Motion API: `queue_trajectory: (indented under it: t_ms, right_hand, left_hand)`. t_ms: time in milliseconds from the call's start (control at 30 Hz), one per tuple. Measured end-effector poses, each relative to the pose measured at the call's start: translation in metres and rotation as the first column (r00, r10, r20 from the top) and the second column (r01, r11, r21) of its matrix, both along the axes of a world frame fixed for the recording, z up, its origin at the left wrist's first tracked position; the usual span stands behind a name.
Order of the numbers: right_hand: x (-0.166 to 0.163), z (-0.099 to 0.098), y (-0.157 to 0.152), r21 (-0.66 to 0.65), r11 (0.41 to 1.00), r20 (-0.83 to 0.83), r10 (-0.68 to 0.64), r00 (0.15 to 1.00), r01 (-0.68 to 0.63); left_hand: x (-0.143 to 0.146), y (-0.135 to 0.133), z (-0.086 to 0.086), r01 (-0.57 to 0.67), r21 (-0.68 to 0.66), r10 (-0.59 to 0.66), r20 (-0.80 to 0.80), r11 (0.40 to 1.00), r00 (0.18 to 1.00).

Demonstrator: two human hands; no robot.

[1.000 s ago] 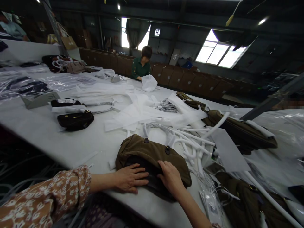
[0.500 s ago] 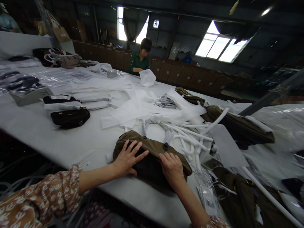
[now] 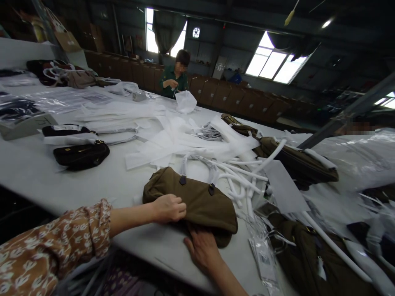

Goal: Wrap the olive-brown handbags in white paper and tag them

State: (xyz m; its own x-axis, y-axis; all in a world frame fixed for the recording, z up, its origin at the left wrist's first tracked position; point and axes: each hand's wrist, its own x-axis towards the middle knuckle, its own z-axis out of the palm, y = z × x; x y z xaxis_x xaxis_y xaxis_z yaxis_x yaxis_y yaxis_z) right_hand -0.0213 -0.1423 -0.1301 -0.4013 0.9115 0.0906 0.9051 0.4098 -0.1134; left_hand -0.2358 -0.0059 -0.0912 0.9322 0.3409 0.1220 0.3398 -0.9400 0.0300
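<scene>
An olive-green handbag (image 3: 203,197) with dark leather tabs lies on the white table in front of me. Its handles (image 3: 197,158), wrapped in clear film, loop up behind it. My left hand (image 3: 169,208) is closed on the bag's near edge, thumb and fingers pressed together. Lower down, my right hand (image 3: 204,249) reaches under that edge, its thumb stretched apart from the fingers. Those fingertips are hidden by the bag's fabric, so I cannot tell whether they are inside the bag or just beneath it.
White foam tubes (image 3: 243,174) and white sheets (image 3: 173,135) lie behind the bag. More olive bags (image 3: 308,250) stand at the right, with clear packets (image 3: 262,255) beside them. Dark pouches (image 3: 82,155) lie on the left. Across the table (image 3: 101,193), a person (image 3: 174,80) works.
My left hand has gone from spread on the bag to closed on its edge. My right hand has left the top and moved down under the near edge. The bag's front now faces up more.
</scene>
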Motion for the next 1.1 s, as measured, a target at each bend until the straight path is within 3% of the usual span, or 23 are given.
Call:
queue_trajectory:
  t_ms: [100, 167, 267, 333, 400, 533, 700, 800, 967, 1100]
  right_hand:
    - [-0.004, -0.007, 0.004, -0.124, 0.987, 0.014, -0.103, 0.995, 0.104]
    - [-0.002, -0.001, 0.004, -0.087, 0.994, -0.018, -0.072, 0.997, 0.070]
    - [0.014, 0.019, 0.003, 0.213, 0.977, -0.116, 0.036, 0.993, -0.010]
    - [0.030, 0.033, 0.002, 0.410, 0.908, -0.125, -0.032, 0.992, 0.082]
    - [0.044, 0.040, 0.003, 0.468, 0.866, -0.078, -0.156, 0.985, 0.174]
    - [0.052, 0.020, -0.006, 0.438, 0.886, -0.060, -0.139, 0.989, 0.151]
    - [0.038, -0.026, -0.033, 0.464, 0.840, -0.329, -0.131, 0.935, 0.280]
    - [0.032, -0.040, -0.040, 0.448, 0.816, -0.400, -0.183, 0.898, 0.366]
    - [0.031, -0.036, -0.042, 0.488, 0.810, -0.371, -0.144, 0.917, 0.325]
    - [0.028, -0.018, -0.043, 0.472, 0.844, -0.313, -0.110, 0.943, 0.255]
  left_hand:
    - [-0.016, -0.009, -0.022, -0.006, 0.051, 0.004, 0.045, 0.999, 0.999]
    - [-0.026, -0.008, -0.036, -0.038, 0.114, 0.030, 0.076, 0.993, 0.997]
    - [-0.033, -0.001, -0.047, 0.003, 0.191, -0.017, 0.070, 0.982, 0.997]
    - [-0.034, 0.002, -0.050, 0.036, 0.223, -0.051, 0.060, 0.974, 0.997]
    - [-0.034, 0.002, -0.051, 0.028, 0.244, -0.046, 0.070, 0.969, 0.996]
    - [-0.037, -0.005, -0.053, 0.008, 0.242, -0.036, 0.111, 0.970, 0.993]
    - [-0.046, -0.016, -0.067, -0.009, 0.229, -0.053, 0.261, 0.973, 0.964]
    - [-0.051, -0.017, -0.079, 0.030, 0.221, -0.112, 0.366, 0.975, 0.924]
    - [-0.055, -0.015, -0.082, 0.121, 0.205, -0.190, 0.359, 0.971, 0.914]
    - [-0.053, -0.020, -0.075, 0.081, 0.193, -0.130, 0.261, 0.978, 0.956]
